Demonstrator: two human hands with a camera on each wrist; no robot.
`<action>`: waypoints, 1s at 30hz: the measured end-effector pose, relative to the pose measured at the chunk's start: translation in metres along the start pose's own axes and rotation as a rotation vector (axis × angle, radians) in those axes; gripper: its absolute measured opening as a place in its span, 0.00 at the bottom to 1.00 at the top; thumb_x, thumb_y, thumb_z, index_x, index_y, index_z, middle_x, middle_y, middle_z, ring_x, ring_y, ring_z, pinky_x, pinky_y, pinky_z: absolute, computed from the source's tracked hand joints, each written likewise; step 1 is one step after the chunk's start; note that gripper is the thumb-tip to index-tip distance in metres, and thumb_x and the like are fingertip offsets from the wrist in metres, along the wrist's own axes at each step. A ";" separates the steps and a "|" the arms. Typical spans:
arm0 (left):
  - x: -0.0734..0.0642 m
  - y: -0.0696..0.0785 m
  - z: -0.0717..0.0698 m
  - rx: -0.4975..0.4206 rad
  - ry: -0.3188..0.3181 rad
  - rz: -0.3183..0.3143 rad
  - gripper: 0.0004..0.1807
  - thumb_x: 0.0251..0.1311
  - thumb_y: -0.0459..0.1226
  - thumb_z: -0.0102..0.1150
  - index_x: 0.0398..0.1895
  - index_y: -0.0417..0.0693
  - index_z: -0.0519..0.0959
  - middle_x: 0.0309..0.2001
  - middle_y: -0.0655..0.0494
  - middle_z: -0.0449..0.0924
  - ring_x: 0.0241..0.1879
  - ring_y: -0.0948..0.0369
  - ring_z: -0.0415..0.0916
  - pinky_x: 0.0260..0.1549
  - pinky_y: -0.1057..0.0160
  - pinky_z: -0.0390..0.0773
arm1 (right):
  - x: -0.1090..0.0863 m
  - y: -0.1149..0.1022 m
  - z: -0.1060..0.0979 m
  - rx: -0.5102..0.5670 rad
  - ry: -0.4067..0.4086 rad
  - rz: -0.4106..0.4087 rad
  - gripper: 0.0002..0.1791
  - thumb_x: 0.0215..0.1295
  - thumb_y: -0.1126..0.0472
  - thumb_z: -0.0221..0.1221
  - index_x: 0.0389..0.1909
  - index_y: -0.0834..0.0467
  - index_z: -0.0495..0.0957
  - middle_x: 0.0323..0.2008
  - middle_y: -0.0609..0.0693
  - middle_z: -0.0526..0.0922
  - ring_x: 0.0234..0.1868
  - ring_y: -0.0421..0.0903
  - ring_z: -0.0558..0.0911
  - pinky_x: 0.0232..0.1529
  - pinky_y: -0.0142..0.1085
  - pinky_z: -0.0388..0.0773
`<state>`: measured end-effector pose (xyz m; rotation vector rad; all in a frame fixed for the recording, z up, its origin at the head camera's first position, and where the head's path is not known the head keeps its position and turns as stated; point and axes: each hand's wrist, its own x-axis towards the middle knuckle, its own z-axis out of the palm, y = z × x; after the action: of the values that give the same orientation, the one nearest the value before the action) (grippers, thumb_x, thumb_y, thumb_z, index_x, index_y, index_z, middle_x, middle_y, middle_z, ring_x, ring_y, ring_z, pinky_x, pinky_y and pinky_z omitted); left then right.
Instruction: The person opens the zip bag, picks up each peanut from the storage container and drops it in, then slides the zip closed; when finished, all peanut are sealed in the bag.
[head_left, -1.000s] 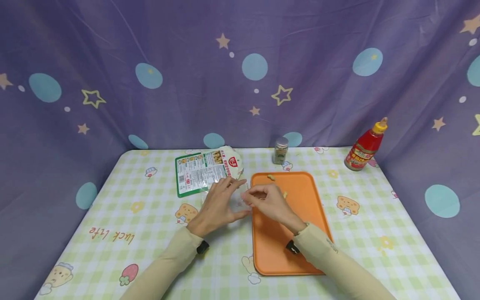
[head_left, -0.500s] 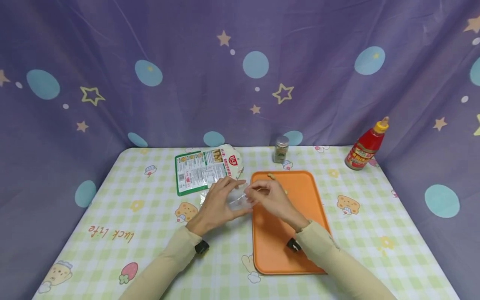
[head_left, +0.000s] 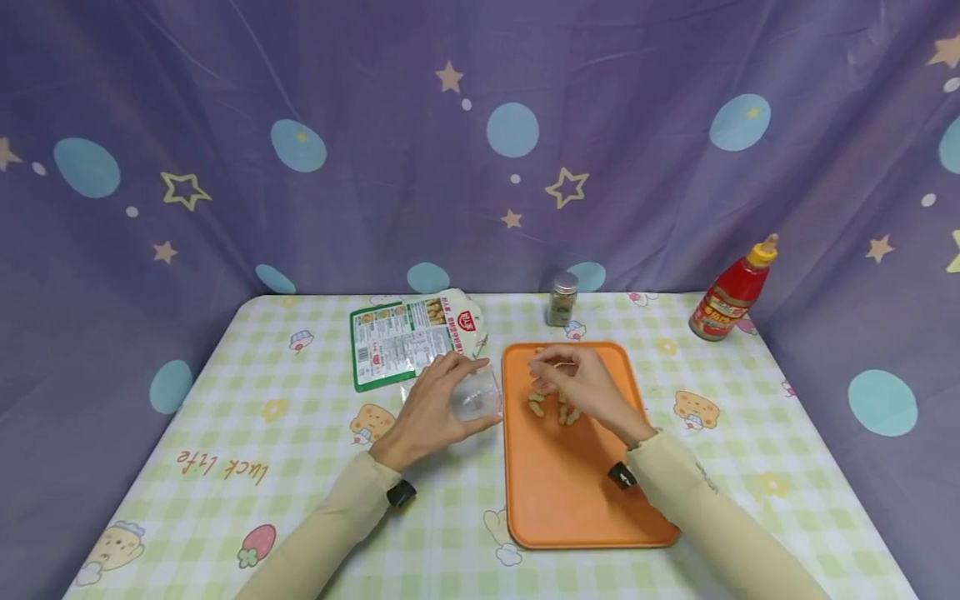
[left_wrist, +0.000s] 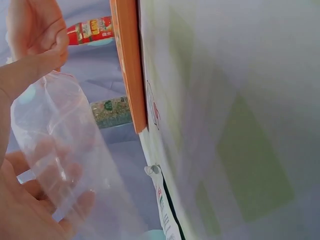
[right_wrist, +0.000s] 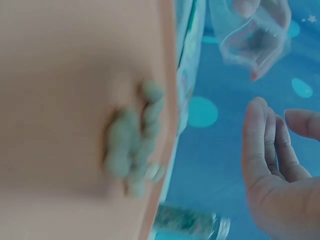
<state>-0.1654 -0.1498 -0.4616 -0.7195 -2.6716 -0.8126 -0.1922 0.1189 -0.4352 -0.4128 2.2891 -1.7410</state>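
Observation:
My left hand [head_left: 431, 417] holds a clear plastic zip bag [head_left: 476, 398] just left of the orange tray [head_left: 570, 504]. Thumb and fingers spread the bag, and its mouth faces the tray; the left wrist view shows fingers through the clear plastic [left_wrist: 95, 170]. Over the tray's upper half hovers my right hand [head_left: 588, 387]. Its fingers are gently bent and the thumb stands apart, with nothing seen between them in the right wrist view. Beneath it several peanuts in the shell [head_left: 536, 408] lie on the tray, partly hidden by that hand; they look blurred in the right wrist view.
A white and green printed food pouch [head_left: 397, 346] lies flat behind the left hand. Behind the tray stands a small glass spice jar [head_left: 561, 302] with a metallic lid. A red sauce bottle [head_left: 727, 296] with a yellow cap is at the far right, before the purple curtain [head_left: 630, 208].
The right hand has left the bag's mouth and moved right, over the peanuts. More of the bag and more peanuts show now. The left hand has stayed almost in place.

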 end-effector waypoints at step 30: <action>-0.003 0.002 0.000 -0.024 -0.024 -0.015 0.48 0.49 0.61 0.78 0.73 0.55 0.75 0.59 0.55 0.75 0.52 0.57 0.74 0.53 0.52 0.76 | 0.039 0.049 -0.041 -0.418 -0.022 0.087 0.08 0.71 0.57 0.66 0.46 0.55 0.88 0.46 0.54 0.88 0.41 0.47 0.87 0.42 0.40 0.82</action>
<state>-0.1614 -0.1497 -0.4616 -0.7210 -2.6962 -0.8464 -0.2470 0.1543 -0.4721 -0.3943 2.6087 -1.2063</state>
